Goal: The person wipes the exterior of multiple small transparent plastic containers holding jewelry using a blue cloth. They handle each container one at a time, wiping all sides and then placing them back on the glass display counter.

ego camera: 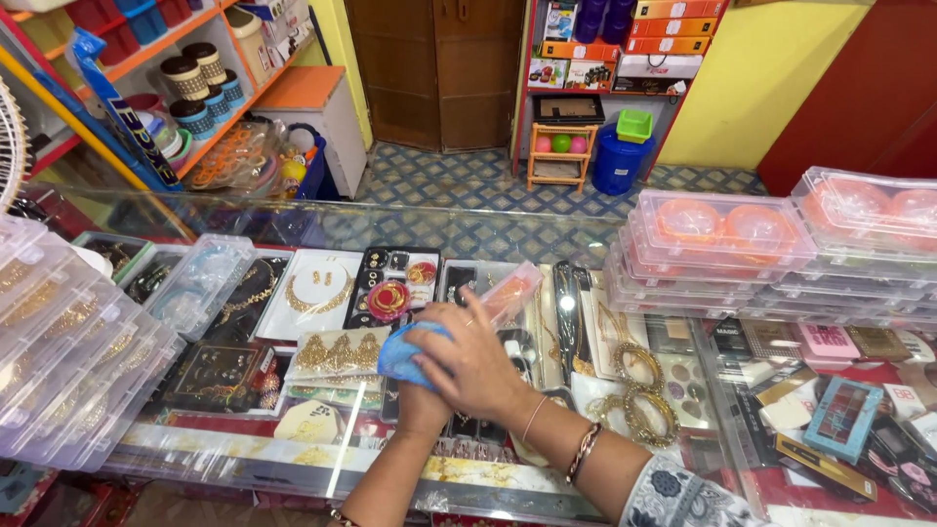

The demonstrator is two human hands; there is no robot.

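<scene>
The person stood behind a glass counter [547,229] and pressed both hands together on its top. The right hand [478,366] lay over the left hand [422,400], and its fingers were curled down around a blue cloth [405,351]. Only one corner of the cloth showed, on the left side of the hands, flat against the glass. The left hand was mostly hidden under the right one, so it could not be told whether it gripped the cloth or only lay beneath; the stacked hands seemed to give more weight on the cloth.

A small clear box [512,293] with a pink tint lay just beyond the fingertips, apart from them. Under the glass were gold necklaces [317,293] on a white card and loose bangles [644,400], laid out flat for viewing. Stacks of clear plastic boxes [722,244] with orange bangles stood on the counter at the right, well apart from the hands, and more clear boxes [68,361] stood at the left.
</scene>
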